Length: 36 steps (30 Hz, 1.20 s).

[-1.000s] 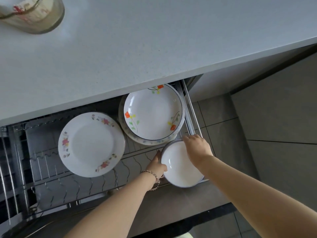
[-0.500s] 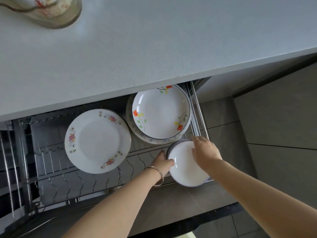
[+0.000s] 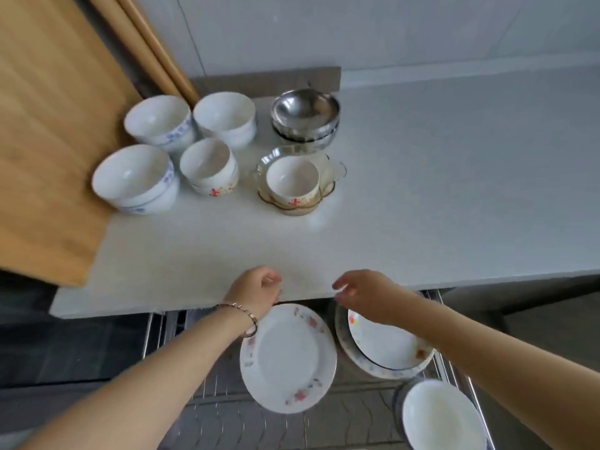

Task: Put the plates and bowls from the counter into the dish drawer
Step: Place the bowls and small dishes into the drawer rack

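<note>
The open dish drawer below the counter holds a flowered plate, a stack of deeper flowered plates and a plain white dish at the front right. On the white counter stand stacked white bowls with blue marks, plain white bowls, bowls with red marks, a small bowl inside glass dishes and steel bowls. My left hand and my right hand hover at the counter's front edge, both holding nothing, fingers loosely curled.
A wooden cutting board leans at the left of the counter. A tiled wall rises behind. The drawer's metal rail runs along its right side, with grey floor beyond.
Both hands have let go of the white dish, which stays in the drawer's front right, and have risen to the counter edge. The view has tilted up to show the bowls.
</note>
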Motion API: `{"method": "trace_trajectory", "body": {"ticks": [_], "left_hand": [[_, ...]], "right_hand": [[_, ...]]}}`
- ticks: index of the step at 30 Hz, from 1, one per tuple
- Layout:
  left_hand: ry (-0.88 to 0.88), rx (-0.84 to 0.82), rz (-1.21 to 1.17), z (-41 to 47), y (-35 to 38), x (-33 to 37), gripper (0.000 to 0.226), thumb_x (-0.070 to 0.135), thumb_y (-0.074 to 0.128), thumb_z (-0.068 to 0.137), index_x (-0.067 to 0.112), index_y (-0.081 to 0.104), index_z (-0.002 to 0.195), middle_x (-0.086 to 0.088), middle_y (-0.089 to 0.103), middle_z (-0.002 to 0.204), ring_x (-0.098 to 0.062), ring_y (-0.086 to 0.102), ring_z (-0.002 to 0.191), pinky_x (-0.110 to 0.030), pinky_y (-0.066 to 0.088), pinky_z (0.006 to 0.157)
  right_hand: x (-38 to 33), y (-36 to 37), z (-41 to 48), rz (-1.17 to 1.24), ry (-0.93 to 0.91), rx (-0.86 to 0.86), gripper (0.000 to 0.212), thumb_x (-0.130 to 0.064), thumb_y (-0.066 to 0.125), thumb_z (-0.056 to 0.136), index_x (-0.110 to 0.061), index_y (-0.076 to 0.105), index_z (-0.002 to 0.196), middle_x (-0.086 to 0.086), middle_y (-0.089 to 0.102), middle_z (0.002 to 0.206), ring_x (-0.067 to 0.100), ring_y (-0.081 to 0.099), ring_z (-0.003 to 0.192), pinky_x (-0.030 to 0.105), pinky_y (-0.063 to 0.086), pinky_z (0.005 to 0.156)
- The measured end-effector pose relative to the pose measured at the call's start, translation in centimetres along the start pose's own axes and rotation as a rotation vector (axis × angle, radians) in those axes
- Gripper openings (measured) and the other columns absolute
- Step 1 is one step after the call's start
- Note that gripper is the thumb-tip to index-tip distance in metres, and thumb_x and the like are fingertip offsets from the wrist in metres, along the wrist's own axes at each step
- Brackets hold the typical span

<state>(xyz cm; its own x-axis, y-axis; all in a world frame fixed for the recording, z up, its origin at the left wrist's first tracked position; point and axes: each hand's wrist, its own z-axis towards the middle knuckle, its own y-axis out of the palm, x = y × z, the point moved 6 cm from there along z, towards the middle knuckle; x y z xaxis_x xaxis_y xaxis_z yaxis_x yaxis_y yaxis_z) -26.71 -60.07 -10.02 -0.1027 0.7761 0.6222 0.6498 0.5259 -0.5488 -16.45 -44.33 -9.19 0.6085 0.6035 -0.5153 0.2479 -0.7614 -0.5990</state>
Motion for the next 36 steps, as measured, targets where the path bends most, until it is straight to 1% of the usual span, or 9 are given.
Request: {"method": "trace_trajectory", "body": {"ticks": [5, 9, 11, 14, 19, 23, 25, 29, 36], "left_hand": [[-0.008, 0.119, 0.065, 3.1, -9.2, -1.4, 0.021, 0.015, 0.044, 0.091, 0.010, 0.063, 0.096, -0.013, 0.070, 0.102, -0.032, 0.066, 0.098, -0.038, 0.051, 0.093], [-0.052, 0.119, 0.039, 4.8, -12.0, -3.9, 0.025, 0.016, 0.044, 0.092, 0.007, 0.063, 0.104, -0.014, 0.068, 0.108, -0.032, 0.065, 0.102, -0.036, 0.051, 0.091], [-0.067, 0.088, -0.031, 5.2, -12.0, -5.2, 0.021, 0.013, 0.044, 0.091, 0.011, 0.062, 0.100, -0.012, 0.069, 0.101, -0.031, 0.066, 0.097, -0.032, 0.051, 0.081], [-0.080, 0.047, -0.104, 4.6, -11.5, -6.4, 0.022, 0.005, 0.040, 0.089, 0.015, 0.059, 0.094, 0.001, 0.062, 0.075, -0.018, 0.063, 0.070, -0.021, 0.042, 0.055], [-0.121, -0.024, -0.304, 2.5, -9.4, -6.7, 0.030, 0.004, 0.045, 0.089, 0.007, 0.058, 0.116, -0.006, 0.063, 0.086, -0.012, 0.060, 0.063, -0.021, 0.046, 0.060], [-0.161, -0.184, -0.687, -0.4, -6.8, -5.3, 0.061, 0.018, 0.058, 0.090, 0.020, 0.028, 0.143, -0.008, 0.056, 0.111, -0.026, 0.066, 0.081, -0.036, 0.055, 0.078], [-0.165, -0.220, -0.830, -2.4, -5.8, -5.4, 0.070, 0.024, 0.060, 0.088, 0.032, 0.020, 0.145, -0.006, 0.059, 0.109, -0.030, 0.068, 0.086, -0.041, 0.057, 0.079], [-0.189, -0.113, -0.831, -6.5, -4.6, -8.7, 0.060, 0.002, 0.062, 0.085, 0.031, 0.041, 0.132, -0.015, 0.067, 0.108, -0.029, 0.072, 0.074, -0.039, 0.062, 0.066], [-0.369, -0.061, -1.011, -11.7, -3.4, -19.6, 0.076, -0.018, 0.054, 0.081, 0.029, 0.036, 0.139, -0.019, 0.076, 0.083, -0.029, 0.074, 0.064, -0.038, 0.061, 0.058]], "right_hand": [[-7.0, -2.5, 6.0, 0.727, 0.224, 0.144, 0.043, -0.031, 0.053, 0.093, 0.000, 0.050, 0.122, 0.015, 0.062, 0.101, 0.026, 0.066, 0.079, 0.034, 0.056, 0.075], [-8.7, -1.8, 10.5, 1.253, 0.357, 0.144, 0.047, -0.024, 0.048, 0.096, -0.008, 0.034, 0.138, 0.032, 0.055, 0.122, 0.036, 0.067, 0.097, 0.035, 0.058, 0.061], [-8.7, -1.3, 12.5, 1.399, 0.299, 0.197, 0.042, -0.008, 0.041, 0.097, -0.004, 0.033, 0.137, 0.034, 0.056, 0.121, 0.030, 0.072, 0.068, 0.029, 0.056, 0.045], [-8.3, -1.1, 14.1, 1.582, 0.189, 0.322, 0.037, 0.008, 0.033, 0.090, 0.001, 0.040, 0.126, 0.028, 0.058, 0.100, 0.023, 0.064, 0.036, 0.028, 0.056, 0.042], [-7.0, 0.6, 10.6, 1.559, 0.170, 0.302, 0.028, 0.013, 0.035, 0.088, 0.001, 0.049, 0.109, 0.022, 0.059, 0.090, 0.031, 0.064, 0.072, 0.031, 0.060, 0.058], [-6.1, 3.3, 5.0, 1.385, 0.157, 0.192, 0.030, 0.009, 0.036, 0.089, 0.001, 0.049, 0.115, 0.020, 0.064, 0.092, 0.030, 0.067, 0.074, 0.031, 0.062, 0.065], [-6.1, 5.0, 2.1, 1.313, 0.131, 0.118, 0.026, 0.006, 0.039, 0.091, -0.002, 0.053, 0.111, 0.019, 0.066, 0.093, 0.027, 0.071, 0.069, 0.029, 0.062, 0.062], [-6.4, 9.8, -3.0, 1.173, 0.108, -0.061, 0.023, 0.005, 0.045, 0.090, -0.012, 0.058, 0.099, 0.019, 0.068, 0.091, 0.020, 0.073, 0.067, 0.028, 0.059, 0.061], [-7.1, 18.6, -6.2, 1.027, 0.227, -0.301, 0.039, -0.006, 0.057, 0.090, -0.023, 0.042, 0.122, 0.012, 0.071, 0.073, 0.020, 0.068, 0.063, 0.034, 0.060, 0.068]]}}
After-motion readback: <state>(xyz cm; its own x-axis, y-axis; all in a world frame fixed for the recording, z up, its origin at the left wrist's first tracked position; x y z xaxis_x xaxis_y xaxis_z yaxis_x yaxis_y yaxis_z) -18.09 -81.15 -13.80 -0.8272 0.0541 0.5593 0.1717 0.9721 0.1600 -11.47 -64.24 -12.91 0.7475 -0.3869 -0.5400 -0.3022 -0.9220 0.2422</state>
